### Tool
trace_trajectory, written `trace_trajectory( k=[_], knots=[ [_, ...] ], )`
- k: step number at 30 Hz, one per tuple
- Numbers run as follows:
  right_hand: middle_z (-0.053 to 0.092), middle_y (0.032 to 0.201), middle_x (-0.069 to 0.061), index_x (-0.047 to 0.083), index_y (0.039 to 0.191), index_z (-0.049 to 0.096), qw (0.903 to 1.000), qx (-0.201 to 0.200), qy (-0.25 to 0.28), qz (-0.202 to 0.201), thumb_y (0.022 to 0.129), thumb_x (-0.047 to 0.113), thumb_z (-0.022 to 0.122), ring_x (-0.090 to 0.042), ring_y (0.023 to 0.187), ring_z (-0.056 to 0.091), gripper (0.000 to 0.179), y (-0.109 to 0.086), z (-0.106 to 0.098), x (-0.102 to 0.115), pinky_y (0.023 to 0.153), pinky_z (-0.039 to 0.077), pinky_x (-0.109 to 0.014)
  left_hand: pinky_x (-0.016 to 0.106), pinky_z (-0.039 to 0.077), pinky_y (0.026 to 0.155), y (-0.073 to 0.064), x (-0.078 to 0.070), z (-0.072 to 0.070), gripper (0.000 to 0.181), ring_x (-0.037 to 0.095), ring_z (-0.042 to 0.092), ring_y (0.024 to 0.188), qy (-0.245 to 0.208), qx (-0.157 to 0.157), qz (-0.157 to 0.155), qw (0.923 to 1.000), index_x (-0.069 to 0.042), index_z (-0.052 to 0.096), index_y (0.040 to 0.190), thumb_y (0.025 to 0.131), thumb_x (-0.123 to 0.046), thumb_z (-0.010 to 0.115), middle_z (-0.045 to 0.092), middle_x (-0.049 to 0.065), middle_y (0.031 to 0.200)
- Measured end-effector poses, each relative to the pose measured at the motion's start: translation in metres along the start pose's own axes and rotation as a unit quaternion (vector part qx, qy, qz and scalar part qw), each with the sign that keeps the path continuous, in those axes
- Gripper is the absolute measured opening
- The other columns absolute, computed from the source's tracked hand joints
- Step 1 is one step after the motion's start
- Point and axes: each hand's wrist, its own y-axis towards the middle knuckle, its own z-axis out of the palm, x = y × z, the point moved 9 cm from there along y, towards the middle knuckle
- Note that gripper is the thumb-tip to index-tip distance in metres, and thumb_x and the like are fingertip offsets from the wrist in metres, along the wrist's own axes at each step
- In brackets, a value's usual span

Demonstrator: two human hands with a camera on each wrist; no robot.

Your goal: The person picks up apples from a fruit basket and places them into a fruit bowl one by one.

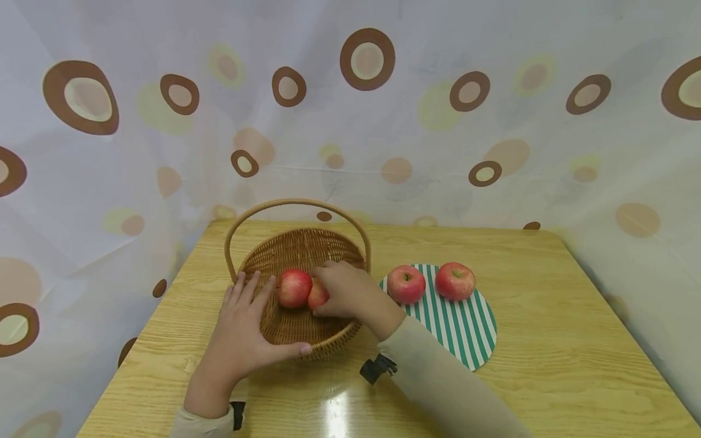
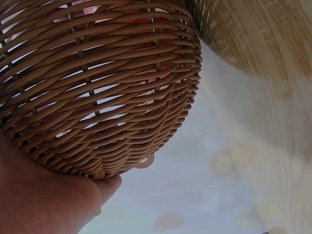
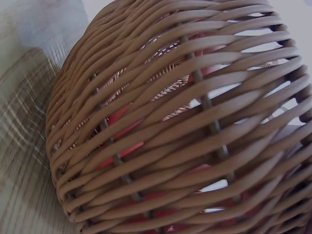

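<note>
A brown wicker basket (image 1: 298, 331) with a tall arched handle stands on the table. My left hand (image 1: 243, 334) rests along its left and front rim, fingers spread and fairly straight, thumb across the front edge. In the left wrist view, the thumb (image 2: 100, 190) lies against the woven wall. My right hand (image 1: 350, 295) reaches inside the basket and grips an apple (image 1: 317, 295), which it partly hides. Touching that one on the left is another red apple (image 1: 294, 288). In the right wrist view, the basket wall (image 3: 161, 112) fills most of the picture, with red showing through the weave.
Right of the basket lies a round green-and-white striped mat (image 1: 457, 325). Two red apples, a left one (image 1: 406, 285) and a right one (image 1: 456, 281), sit on its far part. A patterned curtain (image 1: 416, 121) hangs behind the wooden table (image 1: 553, 340) and at both sides.
</note>
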Motion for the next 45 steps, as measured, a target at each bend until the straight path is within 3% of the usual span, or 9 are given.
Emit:
trace_trajectory(
  k=[3,10,20,29,38,45],
  knots=[
    [0.069,0.138,-0.008,0.010,0.143,0.066,1.0000,0.008,-0.003,0.004,0.086,0.037,0.084,-0.029,0.120,0.070,0.066,0.002,0.002,0.000,0.095,0.062,-0.045,0.071,0.013,0.130,0.000,0.000,0.000,0.135,0.052,0.011,0.163,-0.001,-0.001,0.002,1.0000,-0.009,0.038,0.165,0.064,-0.089,0.079,0.028,0.027,0.172],
    [0.065,0.147,-0.010,0.011,0.148,0.063,0.9992,0.032,-0.005,0.023,0.087,0.036,0.086,-0.030,0.129,0.067,0.070,0.006,0.007,-0.003,0.103,0.059,-0.048,0.072,0.013,0.130,0.000,0.000,-0.001,0.135,0.052,0.011,0.163,-0.001,-0.002,0.005,1.0000,-0.009,0.039,0.165,0.064,-0.088,0.079,0.027,0.027,0.172],
    [0.067,0.138,-0.011,0.010,0.147,0.062,0.9983,0.051,-0.011,0.027,0.083,0.032,0.090,-0.028,0.123,0.068,0.073,0.011,0.014,-0.004,0.103,0.059,-0.046,0.072,0.013,0.129,0.000,-0.001,-0.002,0.134,0.052,0.011,0.163,-0.002,-0.007,0.009,0.9999,-0.007,0.041,0.164,0.064,-0.089,0.079,0.029,0.028,0.172],
    [0.072,0.126,-0.008,0.012,0.134,0.068,0.9978,0.058,0.001,0.031,0.078,0.027,0.096,-0.026,0.116,0.070,0.064,0.012,0.015,-0.001,0.100,0.060,-0.043,0.072,0.013,0.129,0.000,-0.003,-0.003,0.134,0.051,0.012,0.163,0.003,-0.008,0.012,0.9999,-0.007,0.041,0.164,0.064,-0.088,0.079,0.030,0.027,0.171],
    [0.075,0.108,-0.004,0.014,0.113,0.072,0.9987,0.047,0.005,0.019,0.074,0.025,0.098,-0.020,0.098,0.072,0.047,0.014,0.016,-0.001,0.087,0.062,-0.040,0.072,0.013,0.129,0.000,-0.003,-0.003,0.134,0.052,0.012,0.163,-0.004,-0.005,0.008,0.9999,-0.007,0.041,0.164,0.064,-0.088,0.079,0.029,0.027,0.172],
    [0.075,0.105,-0.001,0.015,0.114,0.072,0.9991,0.042,0.010,0.001,0.073,0.024,0.097,-0.017,0.096,0.071,0.049,0.013,0.014,0.002,0.085,0.061,-0.037,0.073,0.014,0.129,-0.001,-0.002,-0.003,0.134,0.052,0.012,0.163,-0.002,-0.006,0.009,0.9999,-0.008,0.041,0.164,0.064,-0.088,0.079,0.030,0.027,0.172]
  ],
)
